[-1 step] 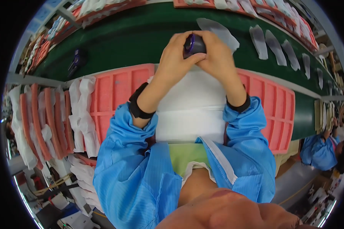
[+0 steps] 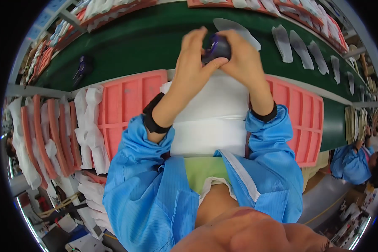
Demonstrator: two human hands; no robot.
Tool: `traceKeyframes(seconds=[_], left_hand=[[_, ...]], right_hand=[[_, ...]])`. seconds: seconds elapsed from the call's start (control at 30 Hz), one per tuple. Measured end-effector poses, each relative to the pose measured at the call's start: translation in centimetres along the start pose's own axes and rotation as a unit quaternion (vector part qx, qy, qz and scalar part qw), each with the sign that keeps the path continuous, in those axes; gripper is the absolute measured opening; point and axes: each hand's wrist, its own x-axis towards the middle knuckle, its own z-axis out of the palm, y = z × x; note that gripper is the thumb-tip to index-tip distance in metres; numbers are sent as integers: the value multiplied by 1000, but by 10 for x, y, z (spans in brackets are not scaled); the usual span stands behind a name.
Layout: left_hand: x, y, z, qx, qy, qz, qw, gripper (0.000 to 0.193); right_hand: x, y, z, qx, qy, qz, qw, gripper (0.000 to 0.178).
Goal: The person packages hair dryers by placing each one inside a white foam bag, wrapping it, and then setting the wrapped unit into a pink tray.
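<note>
A dark rounded device with shiny purple trim [image 2: 219, 47] is held up over the green work surface; its exact kind cannot be made out. My right hand [image 2: 244, 54] is closed round its right side. On the left, my left hand [image 2: 193, 59] keeps its thumb against the device's near edge, while its upper fingers are raised and slightly blurred. Below both hands lies a stack of white sheets [image 2: 210, 126], close to my body. Just beyond the right hand is a thin translucent grey sleeve [image 2: 244, 32], lying flat.
Pink compartment trays [image 2: 132, 94] flank the white stack. A second dark device [image 2: 83, 69] rests on the green surface [image 2: 143, 46] at left. Several grey sleeves [image 2: 299, 48] lie in a row at right. Trays of wrapped items [image 2: 50, 138] stand at left. Another person in blue [image 2: 352, 164] is far right.
The left hand's upper fingers have lifted away from the device, which has turned and shifted slightly right in the right hand. The whole view has shifted a little.
</note>
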Motion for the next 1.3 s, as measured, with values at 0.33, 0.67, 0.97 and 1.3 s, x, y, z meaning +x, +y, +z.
traceKeyframes(seconds=[0.33, 0.67, 0.97, 1.3], left_hand=[[-48, 6, 66, 211, -231, -13, 950, 28], [-62, -22, 70, 155, -201, -29, 967, 24], [-57, -25, 70, 167, -185, 3, 968, 19], [-19, 0, -4, -200, -98, -146, 964, 14]], right_hand=[[0, 26, -53, -4, 224, 77, 972, 53], [-14, 30, -85, 72, 138, 66, 986, 54], [-17, 30, -94, 97, 116, 68, 986, 54], [-25, 21, -110, 199, 26, 43, 979, 54]])
